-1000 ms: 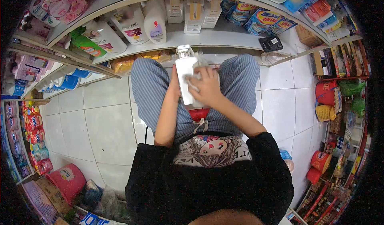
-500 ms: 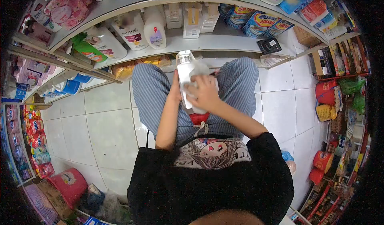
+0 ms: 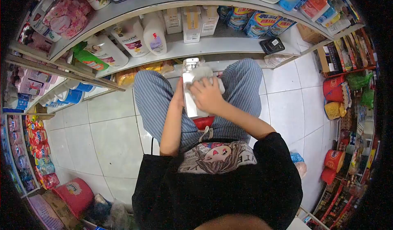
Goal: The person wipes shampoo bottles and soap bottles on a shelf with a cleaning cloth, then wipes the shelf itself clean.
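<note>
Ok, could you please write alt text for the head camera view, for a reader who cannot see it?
A person's left hand holds a white bottle over striped trousers while the right hand holds what looks like a pale cloth against it. A shelf of bottles and packs stands ahead.

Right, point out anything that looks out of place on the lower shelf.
The black thing at the right end of the shelf: it lies flat, while the bottles and pouches stand. I can't tell what it is.

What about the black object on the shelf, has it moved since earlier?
No, neither way: against the blue packets, the black object keeps its place on the shelf.
</note>
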Tool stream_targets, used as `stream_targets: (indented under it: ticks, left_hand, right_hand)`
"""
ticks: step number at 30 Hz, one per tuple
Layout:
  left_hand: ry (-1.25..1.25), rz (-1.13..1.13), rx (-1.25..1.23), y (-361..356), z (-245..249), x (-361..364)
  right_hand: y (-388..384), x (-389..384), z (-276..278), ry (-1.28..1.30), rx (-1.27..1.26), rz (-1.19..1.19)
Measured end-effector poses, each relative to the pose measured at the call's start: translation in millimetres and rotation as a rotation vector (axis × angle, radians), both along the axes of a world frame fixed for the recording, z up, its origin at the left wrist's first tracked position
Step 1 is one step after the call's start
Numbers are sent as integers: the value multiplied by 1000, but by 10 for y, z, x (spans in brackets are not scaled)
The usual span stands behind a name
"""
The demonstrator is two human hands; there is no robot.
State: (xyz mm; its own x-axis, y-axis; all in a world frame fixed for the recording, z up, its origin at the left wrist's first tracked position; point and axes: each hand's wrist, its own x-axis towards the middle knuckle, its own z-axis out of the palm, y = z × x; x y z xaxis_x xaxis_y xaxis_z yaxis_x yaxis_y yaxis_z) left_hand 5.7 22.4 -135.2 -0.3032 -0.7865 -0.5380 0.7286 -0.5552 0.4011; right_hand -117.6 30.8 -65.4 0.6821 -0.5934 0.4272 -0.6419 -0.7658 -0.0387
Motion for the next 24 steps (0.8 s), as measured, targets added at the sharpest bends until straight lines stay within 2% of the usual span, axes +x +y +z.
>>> stream_targets:
  ticks: [3,5,7,9,11,13,14,15,17,18,20,23,24]
  left_hand:
    - [-1,-1,-31,-22,-35,-39]
    - [104,44,-92,4,-57,-52]
    - [113,19,-63,7,38,-53]
    - [-77,-61,-26,-44,74,-38]
    - [-85,-35,-46,-52,18,-47]
    - [-96,21,-87,-73,-116,-64]
    - [-13,65,-73,-112,-200,-62]
    - [-15,66,-72,-113,-191,-57]
    - [11,110,-63,-110,-175,-61]
    - [11,111,-64,-97,-112,-69]
    - [118,162,-120,-61,47,-68]
    - [147,91,-212,-62,-13,-24]
    - [77,76,-211,-59,11,-47]
  right_hand:
    - [227,-26,-83,70,-78,83]
    - [299,-51,-107,21,-41,230]
    - [185,-68,-78,23,-57,229]
    - [17,-51,-76,9,-78,154]
    - [-168,-15,-83,-26,-58,94]
    - [-315,13,-6,-64,-23,-85]
    - [-363,25,31,-122,129,-152]
    - [-381,22,10,-123,129,-150]
    - [-403,1,-93,-426,400,-166]
    - [-383,-6,-179,-426,400,-165]
    - [-257,-6,-334,-814,667,-105]
    - [3,-58,-315,-777,678,-93]
    - [27,-70,-314,-786,660,-66]
